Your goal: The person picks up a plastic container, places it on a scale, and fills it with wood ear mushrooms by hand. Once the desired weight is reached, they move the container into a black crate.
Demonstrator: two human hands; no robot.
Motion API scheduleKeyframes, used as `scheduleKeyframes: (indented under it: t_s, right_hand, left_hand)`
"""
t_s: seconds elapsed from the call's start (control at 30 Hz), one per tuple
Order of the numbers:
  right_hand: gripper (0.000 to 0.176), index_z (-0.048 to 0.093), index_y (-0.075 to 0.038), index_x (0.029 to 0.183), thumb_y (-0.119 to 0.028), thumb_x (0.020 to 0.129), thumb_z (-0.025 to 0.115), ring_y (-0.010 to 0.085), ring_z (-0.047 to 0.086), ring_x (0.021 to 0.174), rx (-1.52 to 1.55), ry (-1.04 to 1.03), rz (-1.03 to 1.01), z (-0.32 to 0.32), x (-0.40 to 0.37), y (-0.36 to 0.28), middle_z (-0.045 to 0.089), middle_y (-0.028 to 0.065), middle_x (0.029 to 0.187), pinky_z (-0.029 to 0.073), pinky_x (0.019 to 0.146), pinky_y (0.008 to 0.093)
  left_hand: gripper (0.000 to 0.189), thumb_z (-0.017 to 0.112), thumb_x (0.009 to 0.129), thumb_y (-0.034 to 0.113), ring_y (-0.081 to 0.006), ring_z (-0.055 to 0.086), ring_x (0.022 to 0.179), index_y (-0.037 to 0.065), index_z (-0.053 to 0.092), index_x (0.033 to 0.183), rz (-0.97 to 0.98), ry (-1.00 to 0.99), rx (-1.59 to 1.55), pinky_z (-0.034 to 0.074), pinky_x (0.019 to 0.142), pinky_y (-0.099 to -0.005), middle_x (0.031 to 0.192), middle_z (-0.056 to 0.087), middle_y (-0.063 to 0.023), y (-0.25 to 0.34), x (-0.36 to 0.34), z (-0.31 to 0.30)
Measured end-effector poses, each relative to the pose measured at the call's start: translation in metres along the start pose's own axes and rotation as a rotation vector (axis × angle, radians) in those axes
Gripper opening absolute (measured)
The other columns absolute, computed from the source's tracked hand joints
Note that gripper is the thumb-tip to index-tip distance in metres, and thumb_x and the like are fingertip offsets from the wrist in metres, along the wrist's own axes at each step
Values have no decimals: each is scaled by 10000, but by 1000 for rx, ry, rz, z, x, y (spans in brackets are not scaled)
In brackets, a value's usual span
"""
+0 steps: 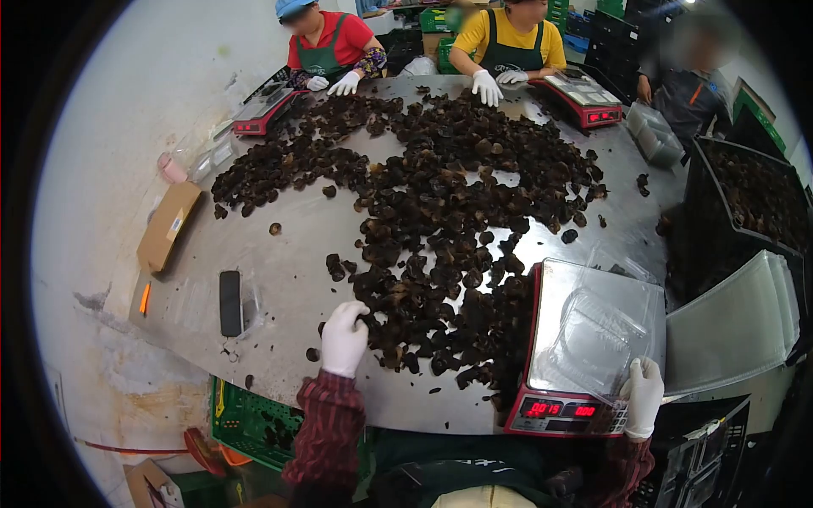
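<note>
Dark, curled mushroom-like pieces (432, 195) are spread in a large heap over the metal table. My left hand (345, 339), in a white glove, is at the heap's near left edge with its fingers curled down; what they hold, if anything, is hidden. A red scale (549, 398) with lit red digits stands right of the heap. On its plate lies a clear plastic tray (597, 334). My right hand (644, 396), also gloved in white, grips the tray's near right edge, with the thumb on top.
Two people in aprons stand across the table, each near a red scale (597, 114). A black phone (230, 303) and a cardboard box (169, 227) lie at left. Stacked clear trays (732, 330) and a filled black crate (754, 190) are at right. A green crate (254, 423) sits below the table.
</note>
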State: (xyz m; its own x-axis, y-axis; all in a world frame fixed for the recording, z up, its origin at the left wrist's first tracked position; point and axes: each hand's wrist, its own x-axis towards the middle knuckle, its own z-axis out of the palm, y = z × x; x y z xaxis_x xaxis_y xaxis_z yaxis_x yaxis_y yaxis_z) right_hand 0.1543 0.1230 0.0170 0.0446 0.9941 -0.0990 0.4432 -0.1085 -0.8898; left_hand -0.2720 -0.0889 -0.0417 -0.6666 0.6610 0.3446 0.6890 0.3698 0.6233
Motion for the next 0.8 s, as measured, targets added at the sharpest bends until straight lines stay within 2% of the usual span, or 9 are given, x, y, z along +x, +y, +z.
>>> scheduleKeyframes:
  t_s: [0.03, 0.1, 0.27, 0.33, 0.47, 0.5, 0.6, 0.73, 0.8]
  right_hand:
    - [235, 574, 47, 1037, -163, 937, 545, 63, 427, 403, 7, 2, 4, 1, -2, -1, 498, 11, 553, 321, 407, 220]
    - [231, 575, 46, 1038, -159, 937, 544, 61, 429, 407, 18, 11, 6, 2, -4, -3, 502, 10, 560, 322, 407, 220]
    - [225, 578, 44, 1039, -154, 938, 547, 56, 437, 420, 20, 14, 16, 1, -3, -3, 510, 9, 577, 328, 413, 220]
    - [229, 581, 40, 1040, -163, 938, 552, 57, 439, 424, -3, 8, -15, 0, -1, 1, 515, 11, 580, 331, 419, 219]
    - [240, 582, 39, 1040, -177, 940, 556, 55, 435, 426, -3, 14, -17, -1, 2, 3, 514, 10, 574, 333, 423, 219]
    - [245, 583, 38, 1040, -185, 941, 556, 55, 432, 426, -14, 4, -16, -1, 2, 2, 511, 7, 569, 331, 422, 219]
    - [255, 585, 36, 1040, -198, 945, 554, 54, 427, 425, -14, -25, -1, -3, 2, -1, 503, 3, 558, 324, 420, 219]
    - [260, 586, 34, 1042, -206, 948, 550, 51, 416, 423, 0, -51, -13, -3, 4, -1, 494, -1, 551, 309, 416, 216]
    - [262, 587, 35, 1036, -209, 948, 551, 48, 410, 423, 28, -66, -24, -3, 6, 2, 492, -3, 552, 306, 416, 214]
  left_hand:
    - [300, 558, 714, -50, -295, 605, 930, 57, 653, 978, 1, -3, -2, 495, 820, -361, 970, 635, -118, 3, 7, 4]
    - [330, 557, 714, -13, -305, 590, 921, 98, 655, 1009, -38, -251, 231, 497, 800, -391, 984, 614, -106, 8, 16, 12]
    - [356, 601, 726, 38, -277, 567, 996, 142, 649, 1063, 84, -78, 188, 496, 803, -387, 1127, 576, -79, 31, 32, 30]
    - [384, 617, 729, 46, -272, 563, 1007, 166, 643, 1093, 322, -147, 257, 494, 812, -386, 1138, 576, -72, 34, 42, 38]
    - [224, 594, 734, -7, -278, 587, 943, 120, 688, 893, 203, -319, 147, 496, 804, -376, 959, 614, -104, 6, 59, 58]
    - [173, 576, 730, -39, -283, 596, 899, 81, 676, 802, 197, -249, 29, 495, 787, -372, 869, 610, -110, 7, 61, 55]
    - [184, 564, 707, -80, -269, 622, 854, 36, 656, 816, 198, -97, -138, 494, 763, -319, 876, 623, -98, 22, 50, 8]
    - [254, 556, 652, -113, -254, 627, 864, 26, 663, 836, 39, 29, 79, 489, 787, -300, 883, 642, -93, 7, 1, -79]
    - [339, 596, 656, -89, -293, 603, 972, 47, 675, 957, -154, -125, 267, 476, 857, -332, 1025, 633, -126, -39, -33, -119]
